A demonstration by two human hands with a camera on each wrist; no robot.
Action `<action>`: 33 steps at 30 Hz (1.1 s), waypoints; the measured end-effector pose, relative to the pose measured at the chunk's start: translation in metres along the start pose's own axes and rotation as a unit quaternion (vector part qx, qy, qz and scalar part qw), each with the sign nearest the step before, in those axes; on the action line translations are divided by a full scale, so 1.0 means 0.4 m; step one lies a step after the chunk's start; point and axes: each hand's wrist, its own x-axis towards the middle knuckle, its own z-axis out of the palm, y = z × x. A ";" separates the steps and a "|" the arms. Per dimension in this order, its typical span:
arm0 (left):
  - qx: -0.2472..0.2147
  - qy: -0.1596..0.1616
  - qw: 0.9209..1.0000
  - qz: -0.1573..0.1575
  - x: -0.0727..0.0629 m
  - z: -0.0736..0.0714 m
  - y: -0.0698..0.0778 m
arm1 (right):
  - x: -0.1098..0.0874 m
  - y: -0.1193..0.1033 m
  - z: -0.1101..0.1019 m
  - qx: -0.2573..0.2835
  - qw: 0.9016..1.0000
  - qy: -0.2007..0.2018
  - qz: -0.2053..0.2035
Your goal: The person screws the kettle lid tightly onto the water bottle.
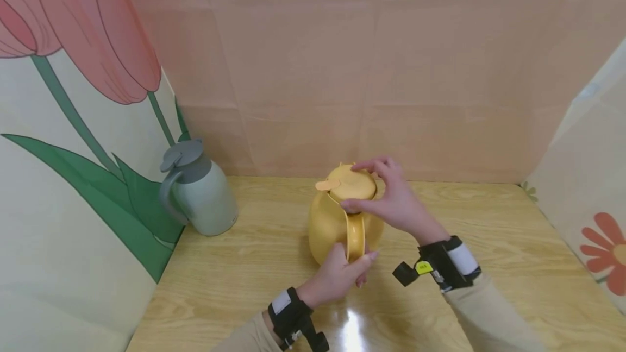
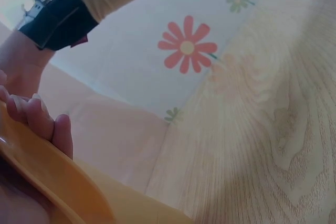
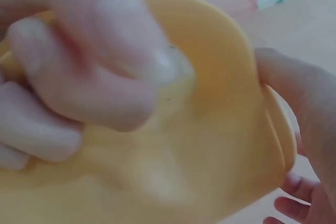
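A yellow jug (image 1: pixel 323 230) with a round lid (image 1: pixel 361 182) stands on the wooden table. My left hand (image 1: pixel 335 276) grips its handle (image 1: pixel 356 235) from the near side, and the handle appears close up in the left wrist view (image 2: pixel 63 187). Over the top, my right hand (image 1: pixel 401 202) holds the lid between its thumb and fingers, thumb on the near edge, fingers on the far edge. A small tab (image 1: pixel 327 184) juts out at the lid's left. Whether the lid sits fully down cannot be told. Blurred fingers cover part of the yellow surface (image 3: pixel 220 145) in the right wrist view.
A grey-green jug (image 1: pixel 207 200) with a darker grey lid stands at the table's back left, its handle toward the left. Printed cloth (image 1: pixel 313 69) hangs behind and at both sides. The table (image 1: pixel 264 254) shows bare wood between the two jugs.
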 end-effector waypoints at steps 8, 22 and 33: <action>0.004 -0.001 1.000 0.003 0.000 0.002 -0.004 | -0.006 -0.004 -0.025 -0.011 0.997 -0.047 -0.053; 0.012 0.003 1.000 0.002 0.002 0.001 -0.004 | 0.009 -0.006 -0.014 -0.051 0.998 -0.028 0.001; 0.016 0.001 1.000 0.010 0.004 0.002 -0.004 | 0.007 -0.011 -0.005 -0.055 0.998 -0.015 -0.001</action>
